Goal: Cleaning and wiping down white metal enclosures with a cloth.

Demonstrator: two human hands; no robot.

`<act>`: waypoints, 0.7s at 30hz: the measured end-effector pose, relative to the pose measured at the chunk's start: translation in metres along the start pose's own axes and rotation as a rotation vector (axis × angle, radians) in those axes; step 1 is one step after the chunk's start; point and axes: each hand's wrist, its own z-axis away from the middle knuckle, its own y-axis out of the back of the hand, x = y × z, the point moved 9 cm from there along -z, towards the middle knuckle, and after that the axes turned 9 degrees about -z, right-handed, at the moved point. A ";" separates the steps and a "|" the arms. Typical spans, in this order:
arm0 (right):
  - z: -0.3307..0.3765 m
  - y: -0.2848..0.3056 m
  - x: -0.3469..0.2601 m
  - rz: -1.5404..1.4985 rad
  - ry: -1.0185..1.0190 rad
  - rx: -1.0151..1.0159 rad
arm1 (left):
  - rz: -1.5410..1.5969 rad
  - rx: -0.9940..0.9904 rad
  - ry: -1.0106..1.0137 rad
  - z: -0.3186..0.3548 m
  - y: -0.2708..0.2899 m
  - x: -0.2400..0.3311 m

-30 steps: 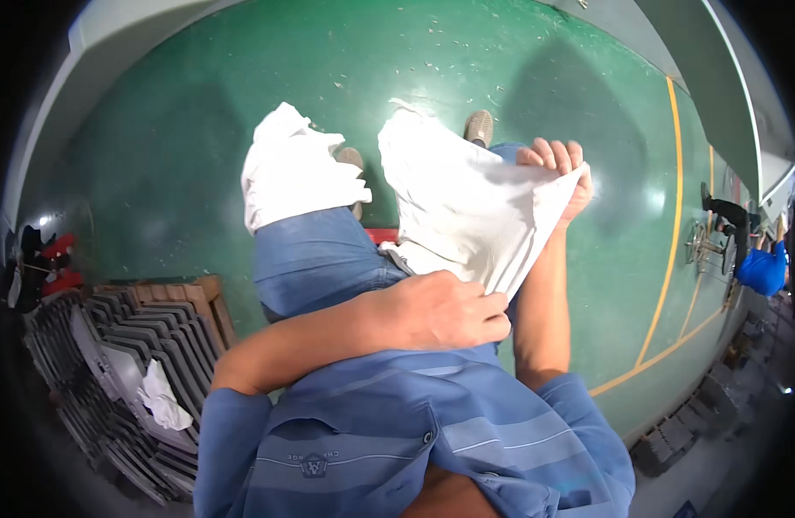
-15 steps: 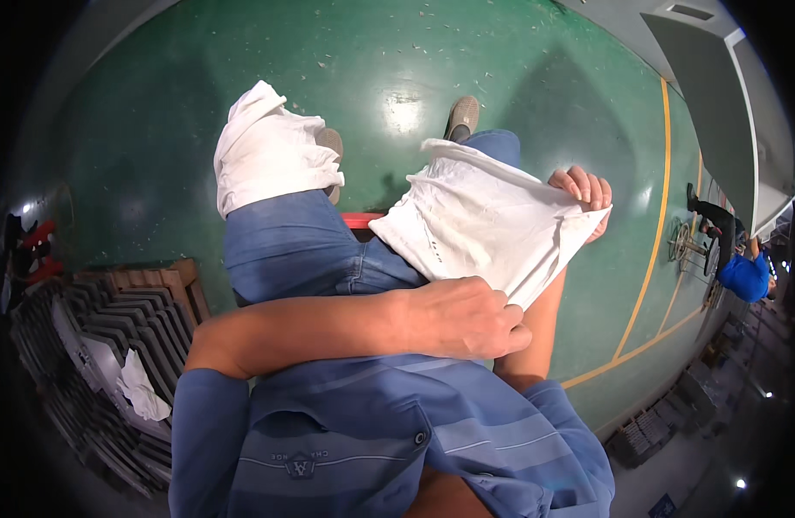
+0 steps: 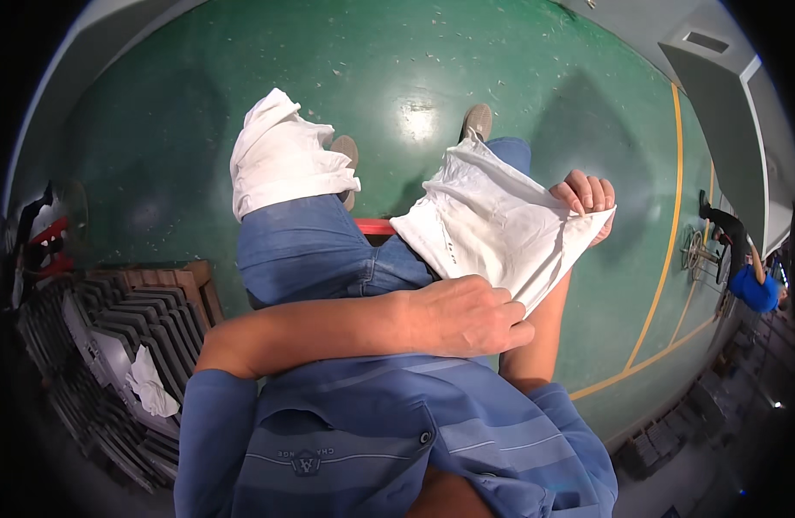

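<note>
Drawn rightward over the last second, the cloth leaves more of the right knee showing past its far edge, and the right hand has gone out with it. Nearest is the shirt, on the near side of the cloth. At the cloth's near edge the left hand is clenched, apparently pinching the fabric, though its fingertips are hidden. At the cloth's right corner the right hand curls its fingers over the top and grips, so the material stretches between both hands. The cloth lies across the jeans, on their right leg, white and creased, small dark marks toward its left.

It looks thin, light and soft, likely to sag or bunch where unsupported, neither fragile nor slippery; corners and edges seem the best holds, taken well apart to keep it flat.

Left of the cloth, a second cloth covers the jeans' other leg; a red edge shows just beside the first. Beyond the cloth is the right shoe. Farther left of it stand grey panels with a rag; farther right, a yellow line, then a co-worker.
</note>
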 end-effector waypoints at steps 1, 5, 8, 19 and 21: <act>-0.001 0.000 0.000 0.001 0.010 0.007 | -0.001 0.007 0.001 0.000 0.001 0.000; -0.001 0.002 0.002 0.029 0.034 0.089 | 0.007 0.042 0.022 0.000 0.006 -0.001; 0.004 0.005 0.012 0.099 -0.021 0.201 | 0.017 0.100 0.082 0.003 0.019 -0.006; 0.005 0.037 0.141 0.206 -0.428 0.556 | 0.019 0.185 0.730 0.113 0.095 -0.103; 0.009 0.042 0.161 0.167 -0.524 0.526 | 0.080 0.099 0.997 0.140 0.104 -0.121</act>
